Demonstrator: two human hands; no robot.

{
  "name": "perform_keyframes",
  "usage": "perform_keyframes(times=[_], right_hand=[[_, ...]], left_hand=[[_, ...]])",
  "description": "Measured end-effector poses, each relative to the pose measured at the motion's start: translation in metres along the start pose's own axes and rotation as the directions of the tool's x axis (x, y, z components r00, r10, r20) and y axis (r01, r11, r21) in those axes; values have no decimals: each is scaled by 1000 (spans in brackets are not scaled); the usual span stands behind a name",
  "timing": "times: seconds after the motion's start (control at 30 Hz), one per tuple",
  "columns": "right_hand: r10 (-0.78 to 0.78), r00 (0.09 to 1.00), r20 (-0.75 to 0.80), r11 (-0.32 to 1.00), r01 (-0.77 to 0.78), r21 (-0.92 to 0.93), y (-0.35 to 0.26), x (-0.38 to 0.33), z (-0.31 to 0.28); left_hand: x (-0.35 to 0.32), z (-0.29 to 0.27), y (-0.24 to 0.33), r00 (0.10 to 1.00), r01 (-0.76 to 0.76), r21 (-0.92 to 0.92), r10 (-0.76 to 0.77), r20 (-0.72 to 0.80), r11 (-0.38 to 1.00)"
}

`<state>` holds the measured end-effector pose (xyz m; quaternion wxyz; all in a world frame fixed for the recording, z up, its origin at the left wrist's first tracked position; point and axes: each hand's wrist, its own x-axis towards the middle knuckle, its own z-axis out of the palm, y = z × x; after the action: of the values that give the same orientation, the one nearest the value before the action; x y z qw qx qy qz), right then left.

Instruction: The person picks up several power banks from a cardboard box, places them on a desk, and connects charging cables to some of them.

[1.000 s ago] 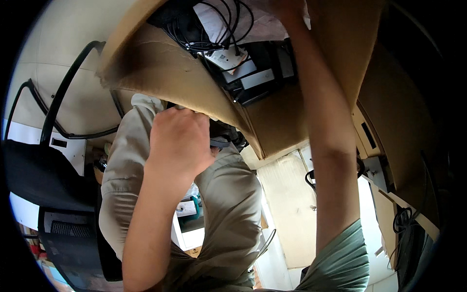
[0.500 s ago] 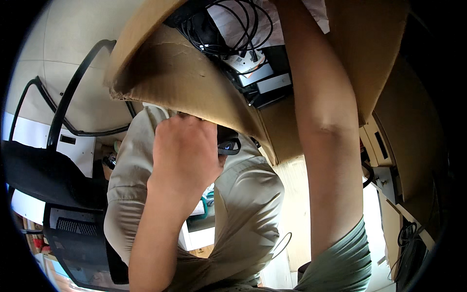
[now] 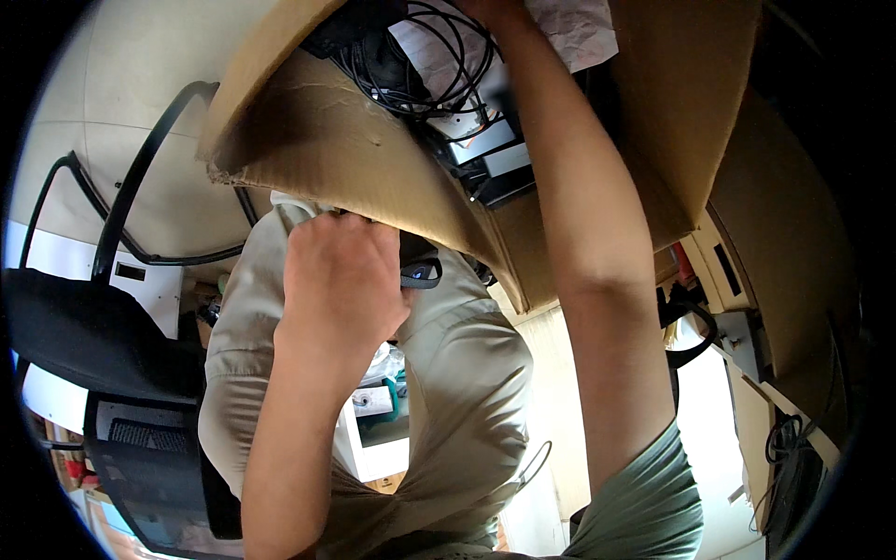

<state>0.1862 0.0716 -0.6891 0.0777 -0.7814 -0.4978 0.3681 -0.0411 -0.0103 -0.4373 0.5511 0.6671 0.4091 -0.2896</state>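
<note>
Under cardboard box [image 3: 373,159], left hand [image 3: 341,280]

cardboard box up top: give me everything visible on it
The cardboard box is plain brown corrugated board, open, tilted toward the camera, filling the upper frame. Its near flap has a ragged, worn lower edge. Inside lie tangled black cables, dark flat devices and crumpled pale paper. The left hand is at the flap's lower edge, seemingly supporting it. The right forearm reaches in; that hand is out of sight.
</note>
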Motion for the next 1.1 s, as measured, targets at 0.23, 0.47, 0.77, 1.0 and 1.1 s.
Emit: perform_keyframes(times=[0.23, 0.47, 0.77, 1.0, 1.1], right_hand=[[-214, 863, -458, 973, 230, -20, -60, -60, -54], [498, 851, 170, 576, -471, 669, -33, -68, -109], [225, 750, 622, 221, -661, 717, 4, -114, -78], [391, 727, 565, 404, -687, 604, -16, -109, -65], [326, 736, 594, 653, -629, 421, -21, -101, -79]], left_hand=[[0, 10, -5, 995, -53, 49, 57, -84, 997], [0, 12, -9, 977, -69, 96, 87, -196, 993], [8, 8, -4, 999, -33, 29, 33, -6, 999], [1, 4, -2, 999, -11, 73, 13, -31, 997], [2, 5, -1, 1000, -9, 63, 10, -27, 998]])
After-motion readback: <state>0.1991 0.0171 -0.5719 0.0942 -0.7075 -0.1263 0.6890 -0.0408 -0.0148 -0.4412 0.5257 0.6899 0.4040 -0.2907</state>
